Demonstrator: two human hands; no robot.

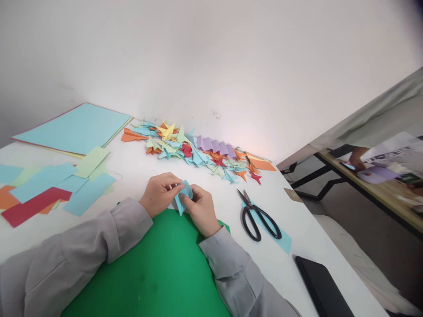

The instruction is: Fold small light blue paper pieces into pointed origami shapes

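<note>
Two bare hands, one workpiece. Left hand (161,193) and right hand (202,210) both pinch the same small folded blue paper (187,189), thumbs on the near face, other fingers curled behind. Smooth matte paper, creased, tapering to a point at the bottom. It's held up just past the far edge of one plain green sheet (148,264), which lies under the forearms on the white table (128,180).

Right side: one pair of scissors (250,205), metal blades slightly apart, two black loop handles, on top of one flat blue strip (283,243). Nearer the edge, one black slab (322,286), flat, rounded corner.

Left side: one stack of large rectangular sheets (72,127), blue on top, red and yellowish edges showing, so at least three. In front of it, loose cut rectangles (89,193) in blue, pale green, orange and red; overlapped, exact count not readable.

Along the wall (211,66): a long heap of folded pieces (198,157), sharp-pointed, mixed colours, dozens, too tangled to count. One pleated purple piece (216,147) zigzags among them.
</note>
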